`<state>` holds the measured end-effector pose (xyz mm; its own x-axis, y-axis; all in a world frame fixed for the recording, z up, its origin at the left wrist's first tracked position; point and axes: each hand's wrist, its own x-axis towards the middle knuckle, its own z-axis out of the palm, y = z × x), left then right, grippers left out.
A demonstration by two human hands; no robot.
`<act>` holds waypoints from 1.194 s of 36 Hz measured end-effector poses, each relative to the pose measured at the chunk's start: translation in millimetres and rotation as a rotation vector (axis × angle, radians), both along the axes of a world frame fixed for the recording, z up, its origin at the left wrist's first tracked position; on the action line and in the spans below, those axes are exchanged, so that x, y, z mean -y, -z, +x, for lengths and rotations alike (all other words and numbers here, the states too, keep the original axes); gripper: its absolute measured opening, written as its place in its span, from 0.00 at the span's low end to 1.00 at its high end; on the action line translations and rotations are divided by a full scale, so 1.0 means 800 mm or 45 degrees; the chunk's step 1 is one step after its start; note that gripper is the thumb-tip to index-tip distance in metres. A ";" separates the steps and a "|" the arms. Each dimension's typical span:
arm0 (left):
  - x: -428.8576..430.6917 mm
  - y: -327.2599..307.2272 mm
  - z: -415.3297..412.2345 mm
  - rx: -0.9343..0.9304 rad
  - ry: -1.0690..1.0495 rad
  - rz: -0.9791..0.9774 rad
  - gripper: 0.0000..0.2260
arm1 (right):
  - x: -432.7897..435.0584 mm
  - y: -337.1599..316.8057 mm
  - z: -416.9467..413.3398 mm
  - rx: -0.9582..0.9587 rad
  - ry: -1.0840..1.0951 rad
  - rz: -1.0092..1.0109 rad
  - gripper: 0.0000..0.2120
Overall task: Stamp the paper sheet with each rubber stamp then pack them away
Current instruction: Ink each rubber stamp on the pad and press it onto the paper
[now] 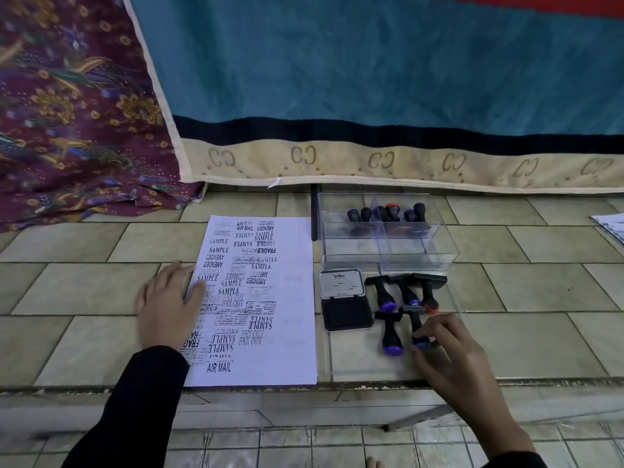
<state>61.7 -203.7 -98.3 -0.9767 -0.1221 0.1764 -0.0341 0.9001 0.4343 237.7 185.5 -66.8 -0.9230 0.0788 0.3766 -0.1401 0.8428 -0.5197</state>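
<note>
Head view: left grip [169,309] lies flat, pinning the paper sheet [287,292] to the floor [84,288]; right grip [452,359] pinches a purple-ended stamp [414,320] near the open ink pad [347,317]. Risk: lifting it could knock the neighbouring stamp [391,332]; crowded sheet invites overlapping, unreadable prints.

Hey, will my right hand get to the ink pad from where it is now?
Probably yes: the right hand grips a purple-capped stamp near the open ink pad, with only a second stamp lying flat between them.
</note>
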 end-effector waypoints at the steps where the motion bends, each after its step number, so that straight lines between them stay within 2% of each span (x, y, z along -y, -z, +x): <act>1: 0.000 0.000 0.000 -0.005 0.000 0.000 0.15 | -0.001 0.001 0.000 0.001 0.004 -0.002 0.12; 12: -0.001 0.002 0.000 -0.013 -0.005 0.011 0.15 | -0.008 0.012 -0.002 0.018 0.011 0.051 0.14; 25: 0.000 0.002 -0.001 -0.008 -0.006 0.004 0.16 | -0.008 0.012 0.004 -0.109 0.144 0.023 0.14; 43: -0.003 -0.003 0.001 -0.002 -0.008 0.003 0.16 | -0.002 0.012 0.000 0.098 -0.002 0.135 0.10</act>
<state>62.8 -201.2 -95.7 -0.9756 -0.1287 0.1776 -0.0390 0.8987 0.4368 238.0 186.8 -76.6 -0.9495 0.0410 0.3111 -0.1046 0.8933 -0.4372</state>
